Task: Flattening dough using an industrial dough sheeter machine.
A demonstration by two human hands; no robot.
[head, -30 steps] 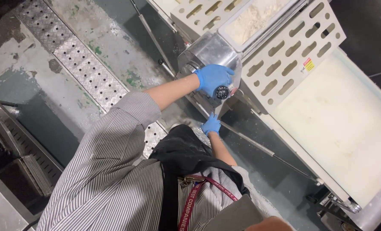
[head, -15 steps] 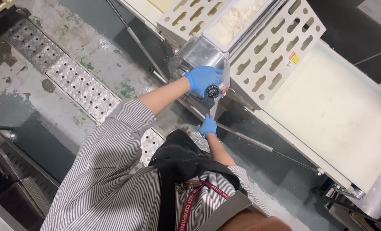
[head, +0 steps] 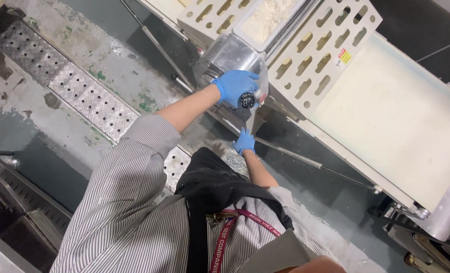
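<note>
Two gloved hands: left hand (head: 235,87) gripping one black knob (head: 246,100); right hand (head: 244,141) low.

Left hand (head: 235,87) on knob (head: 246,99), right hand (head: 244,142) below, seemingly touching machine (head: 306,65)

Materials and finishes. Left hand (head: 234,87) and right hand (head: 244,141): thin blue gloves, smooth with a slight sheen. Knob (head: 246,100): black, ridged, apparently plastic. Machine housing (head: 230,56): bare metal, brushed and dully reflective. Guard panels (head: 321,50): cream, matt, pierced with slots. Conveyor belt (head: 397,116): off-white, matt, smooth. Trough (head: 268,17): holds a pale, powdery mass. Shirt (head: 129,212): striped woven cloth. Apron (head: 217,184): black cloth, dusted white. Floor (head: 58,35): rough, worn grey coating. Drain covers (head: 78,91): studded metal plate.
</note>
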